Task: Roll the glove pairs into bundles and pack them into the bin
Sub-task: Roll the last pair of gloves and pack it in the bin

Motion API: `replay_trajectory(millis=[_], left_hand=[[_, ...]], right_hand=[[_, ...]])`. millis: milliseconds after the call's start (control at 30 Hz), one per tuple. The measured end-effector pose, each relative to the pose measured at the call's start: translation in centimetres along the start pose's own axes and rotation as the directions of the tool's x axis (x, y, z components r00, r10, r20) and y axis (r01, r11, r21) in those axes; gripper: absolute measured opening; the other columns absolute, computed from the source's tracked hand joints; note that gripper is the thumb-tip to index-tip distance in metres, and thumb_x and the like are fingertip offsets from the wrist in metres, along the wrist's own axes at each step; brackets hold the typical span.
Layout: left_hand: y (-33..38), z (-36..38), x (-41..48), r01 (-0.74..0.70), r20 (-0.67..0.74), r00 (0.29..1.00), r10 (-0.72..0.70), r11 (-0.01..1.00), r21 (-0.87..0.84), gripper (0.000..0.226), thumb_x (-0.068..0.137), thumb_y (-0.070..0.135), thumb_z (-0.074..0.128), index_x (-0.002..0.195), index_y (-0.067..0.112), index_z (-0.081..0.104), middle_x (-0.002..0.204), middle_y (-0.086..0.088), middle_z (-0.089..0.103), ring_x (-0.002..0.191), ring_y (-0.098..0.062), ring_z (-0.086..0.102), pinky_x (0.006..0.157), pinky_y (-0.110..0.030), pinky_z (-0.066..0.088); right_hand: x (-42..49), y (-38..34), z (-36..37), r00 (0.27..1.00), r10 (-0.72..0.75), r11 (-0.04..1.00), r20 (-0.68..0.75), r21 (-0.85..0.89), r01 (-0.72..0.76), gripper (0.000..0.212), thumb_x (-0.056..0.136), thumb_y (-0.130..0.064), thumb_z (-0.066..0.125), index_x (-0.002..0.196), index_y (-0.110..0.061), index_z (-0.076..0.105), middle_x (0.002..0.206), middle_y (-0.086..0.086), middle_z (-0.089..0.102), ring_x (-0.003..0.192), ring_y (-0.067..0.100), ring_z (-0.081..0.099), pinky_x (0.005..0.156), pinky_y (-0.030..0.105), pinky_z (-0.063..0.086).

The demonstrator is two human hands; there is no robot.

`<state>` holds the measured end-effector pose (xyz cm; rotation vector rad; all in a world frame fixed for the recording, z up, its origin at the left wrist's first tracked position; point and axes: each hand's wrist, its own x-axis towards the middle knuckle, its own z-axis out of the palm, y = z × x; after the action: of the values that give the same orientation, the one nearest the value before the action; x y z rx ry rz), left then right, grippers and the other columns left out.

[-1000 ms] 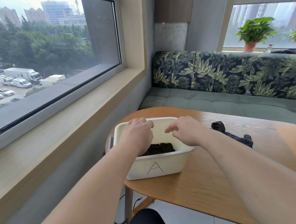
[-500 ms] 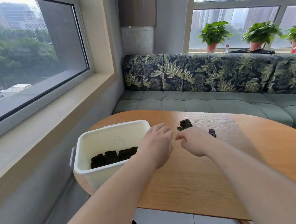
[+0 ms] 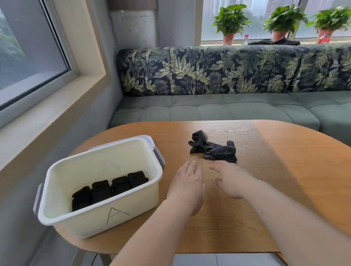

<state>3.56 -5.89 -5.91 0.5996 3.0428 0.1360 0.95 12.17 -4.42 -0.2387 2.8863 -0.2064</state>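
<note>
A: Where are the gloves?
B: Loose on the table, right of the bin; four bundles lie inside it.
A: And the hands?
B: Left hand and right hand both empty, fingers relaxed, just short of the gloves. Nothing between. A sofa sits behind.

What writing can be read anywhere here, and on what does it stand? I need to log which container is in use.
"A": hand-drawn in dark marker on the near outer wall of the white bin.
"A": a fainter one on the bin's far wall, seen from inside.
The bottle on the far windowsill: its label is too small and blurred to read.
No other text shows.
</note>
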Motion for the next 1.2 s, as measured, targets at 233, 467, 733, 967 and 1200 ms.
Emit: replay_trajectory(millis=[233, 467, 733, 967, 1200], left_hand=[[-0.6, 4.4, 0.1, 0.111, 0.084, 0.991, -0.100, 0.984, -0.141, 0.072, 0.114, 0.052, 0.029, 0.172, 0.021, 0.000, 0.179, -0.004, -0.013, 0.165, -0.025, -0.011, 0.134, -0.044, 0.000], [-1.1, 6.9, -0.6, 0.119, -0.027, 0.992, -0.124, 0.983, -0.138, 0.074, 0.109, 0.065, 0.015, 0.172, 0.029, 0.001, 0.179, 0.003, -0.013, 0.164, -0.016, -0.018, 0.133, -0.042, -0.009], [-1.1, 6.7, -0.7, 0.112, -0.050, 0.991, -0.121, 0.983, -0.145, 0.073, 0.108, 0.065, 0.016, 0.171, 0.029, 0.010, 0.180, 0.004, -0.008, 0.164, -0.015, -0.017, 0.133, -0.042, -0.008], [-1.1, 7.0, -0.6, 0.116, -0.065, 0.990, -0.128, 0.980, -0.163, 0.073, 0.107, 0.064, 0.018, 0.171, 0.031, 0.009, 0.179, 0.006, -0.009, 0.163, -0.013, -0.018, 0.133, -0.041, -0.010], [-1.2, 7.0, -0.9, 0.115, -0.113, 0.983, -0.143, 0.968, -0.223, 0.075, 0.108, 0.061, 0.026, 0.171, 0.027, 0.004, 0.179, 0.005, -0.008, 0.164, -0.012, -0.014, 0.133, -0.037, -0.008]], right_hand=[[1.9, 0.4, 1.9, 0.998, 0.056, 0.998, -0.004, -0.001, -0.056, 0.066, 0.110, -0.051, 0.045, 0.169, -0.035, 0.020, 0.180, -0.006, 0.004, 0.165, 0.028, 0.004, 0.131, 0.050, 0.020], [4.8, -0.3, 2.8, 0.999, 0.010, 0.998, -0.046, -0.065, -0.013, 0.070, 0.108, -0.065, 0.034, 0.169, -0.037, 0.014, 0.180, -0.008, -0.007, 0.165, 0.029, -0.010, 0.131, 0.060, 0.009], [9.6, -1.2, 3.4, 0.993, 0.081, 0.995, -0.084, -0.059, -0.086, 0.068, 0.105, -0.073, 0.022, 0.167, -0.045, 0.012, 0.179, -0.007, -0.014, 0.164, 0.032, -0.015, 0.125, 0.072, 0.006], [10.5, 0.0, 4.7, 0.988, 0.134, 0.991, -0.081, -0.011, -0.135, 0.081, 0.102, -0.078, 0.013, 0.170, -0.035, 0.008, 0.180, -0.009, -0.002, 0.165, 0.027, -0.006, 0.127, 0.070, 0.004], [6.4, -1.1, 7.2, 0.979, 0.061, 0.997, -0.195, -0.034, -0.069, 0.075, 0.106, -0.071, 0.010, 0.170, -0.034, 0.011, 0.179, -0.011, 0.004, 0.165, 0.019, -0.003, 0.132, 0.056, 0.003]])
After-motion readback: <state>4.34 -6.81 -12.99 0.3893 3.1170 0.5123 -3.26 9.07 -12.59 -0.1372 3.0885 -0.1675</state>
